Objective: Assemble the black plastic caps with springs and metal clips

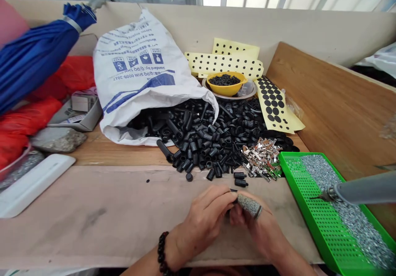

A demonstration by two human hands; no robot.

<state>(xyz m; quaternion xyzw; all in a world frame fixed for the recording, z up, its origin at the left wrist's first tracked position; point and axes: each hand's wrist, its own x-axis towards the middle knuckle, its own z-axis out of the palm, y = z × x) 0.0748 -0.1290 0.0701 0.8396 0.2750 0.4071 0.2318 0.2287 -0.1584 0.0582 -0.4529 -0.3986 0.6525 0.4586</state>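
From my remote seat I judged the work barely dented. The heap of black plastic parts (204, 140) spilling from the white sack (139, 69) looked large, and only two loose black pieces (240, 178) lay apart near the hands. The left hand (202, 220) was curled nearly closed, its fingertips pinching a small black part (234, 196) low over the table (108, 210). The right hand (262, 230), wearing a grey finger cot (250, 206), pinched it too.

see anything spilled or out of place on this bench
Yes. The white sack lies tipped on its side, and black parts lie spilled from its mouth in a heap across the table. A blue umbrella lies oddly among the clutter at left.
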